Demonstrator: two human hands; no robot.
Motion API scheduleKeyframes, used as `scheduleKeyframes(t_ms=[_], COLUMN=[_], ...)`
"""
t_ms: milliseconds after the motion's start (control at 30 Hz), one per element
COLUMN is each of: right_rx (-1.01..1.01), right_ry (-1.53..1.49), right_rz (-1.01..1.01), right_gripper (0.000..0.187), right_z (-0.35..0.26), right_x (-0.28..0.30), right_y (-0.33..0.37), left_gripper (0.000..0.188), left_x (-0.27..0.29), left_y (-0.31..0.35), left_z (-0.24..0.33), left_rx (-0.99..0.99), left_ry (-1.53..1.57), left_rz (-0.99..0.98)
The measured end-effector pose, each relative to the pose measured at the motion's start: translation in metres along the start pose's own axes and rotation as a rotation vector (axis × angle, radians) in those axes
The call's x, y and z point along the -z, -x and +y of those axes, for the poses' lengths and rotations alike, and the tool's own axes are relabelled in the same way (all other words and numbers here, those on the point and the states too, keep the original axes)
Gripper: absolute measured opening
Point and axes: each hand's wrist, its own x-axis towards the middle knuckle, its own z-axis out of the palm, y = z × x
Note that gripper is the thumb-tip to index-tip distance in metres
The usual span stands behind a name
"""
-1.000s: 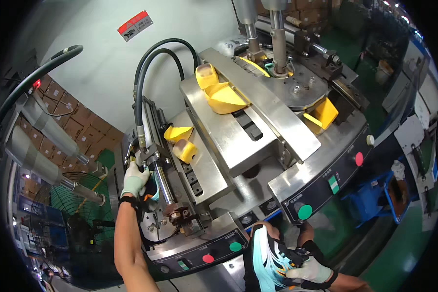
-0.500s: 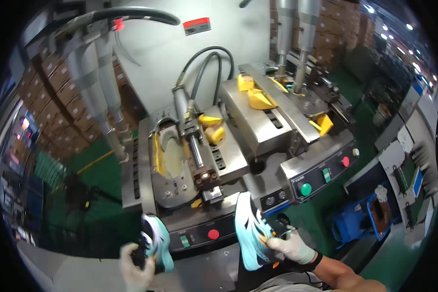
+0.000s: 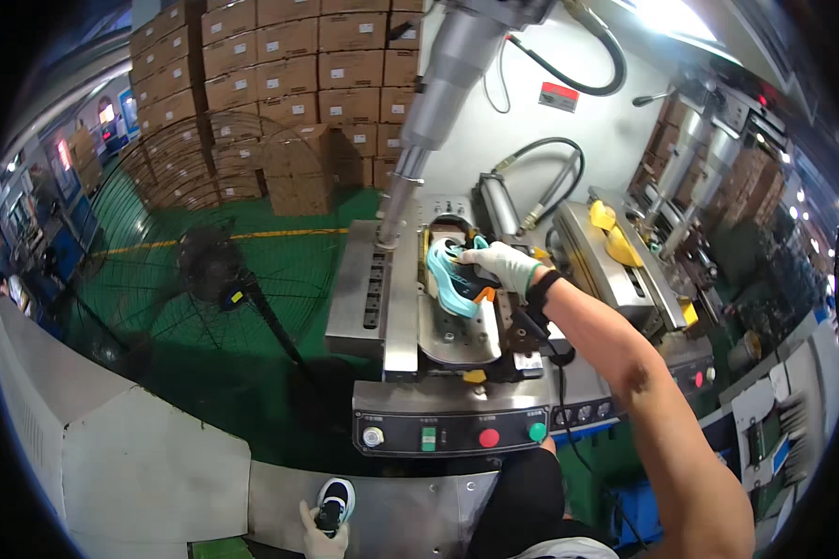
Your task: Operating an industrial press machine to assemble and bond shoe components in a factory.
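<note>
My right hand (image 3: pixel 505 265), in a white glove, grips a turquoise and black sneaker (image 3: pixel 454 291) by its upper. The sneaker lies over the cradle (image 3: pixel 457 345) of the left press station, its orange patch toward the near right. Low in the view, my left hand (image 3: pixel 323 538), also gloved, has its fingers around the heel end of a second sneaker (image 3: pixel 335 497), black with a pale sole rim. That one is over a metal ledge (image 3: pixel 401 503); whether it rests there I cannot tell.
A control panel (image 3: pixel 457 434) with coloured buttons runs along the press front. Steel cylinders (image 3: pixel 443 88) hang above the station. Yellow blocks (image 3: pixel 622 244) sit on the right-hand station. A large floor fan (image 3: pixel 210 265) stands left, with stacked cartons (image 3: pixel 294 84) behind.
My right hand has carried its sneaker from in front of the press onto the cradle. My left hand stays low with the other sneaker. The view has swung left.
</note>
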Motion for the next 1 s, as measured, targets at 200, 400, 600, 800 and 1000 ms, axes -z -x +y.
scheduleKeyframes(t_ms=[200, 400, 600, 800, 1000], right_rx=[-0.159, 0.070, 0.054, 0.583, 0.580], right_ry=[0.695, 0.820, 0.892, 0.378, 0.829], right_rz=[0.210, 0.339, 0.050, -0.048, 0.183], right_gripper=[0.054, 0.045, 0.053, 0.059, 0.090], right_z=[0.064, 0.100, 0.051, -0.006, 0.188], right_x=[-0.044, -0.031, -0.031, -0.086, -0.073], right_y=[-0.153, -0.213, -0.142, 0.106, 0.277], left_gripper=[0.071, 0.060, 0.059, 0.068, 0.064], left_x=[0.007, 0.008, 0.001, -0.019, -0.021], left_y=[-0.006, -0.018, -0.022, 0.008, -0.004], left_z=[-0.003, 0.005, 0.010, -0.056, -0.017], left_rx=[0.108, -0.025, -0.009, 0.104, 0.160], left_ry=[-0.090, -0.086, -0.094, -0.160, 0.004], left_rz=[-0.066, 0.027, 0.009, 0.028, -0.027])
